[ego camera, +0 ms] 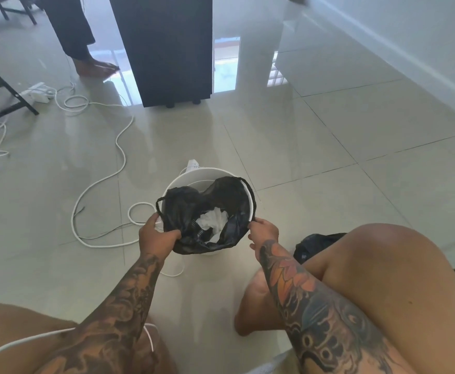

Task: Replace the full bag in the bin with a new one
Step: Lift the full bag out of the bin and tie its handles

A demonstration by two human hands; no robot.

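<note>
Head camera looks down on a person crouched over a small white bin (194, 176) standing on the glossy tiled floor (315, 147), with a black bag (191, 211) sitting inside it. Some crumpled white paper (211, 221) lies in the bottom of the bag. The left hand (154, 234) has its fingers curled over the near-left edge of the bag's mouth, gripping the plastic, and the right hand (264, 232) pinches the rim on the right side, where a drawstring loop runs up along the bin's edge. To my eye this is the lifting-out step: the bag's mouth is being gathered off the rim, though part of it at the back looks already slack. Next, I'd judge, both hands need to pull the edges together and raise the bag straight up so nothing spills. Another dark bundle (318, 242) lies on the floor just behind the right knee, perhaps the fresh bag, but I cannot be sure.
</note>
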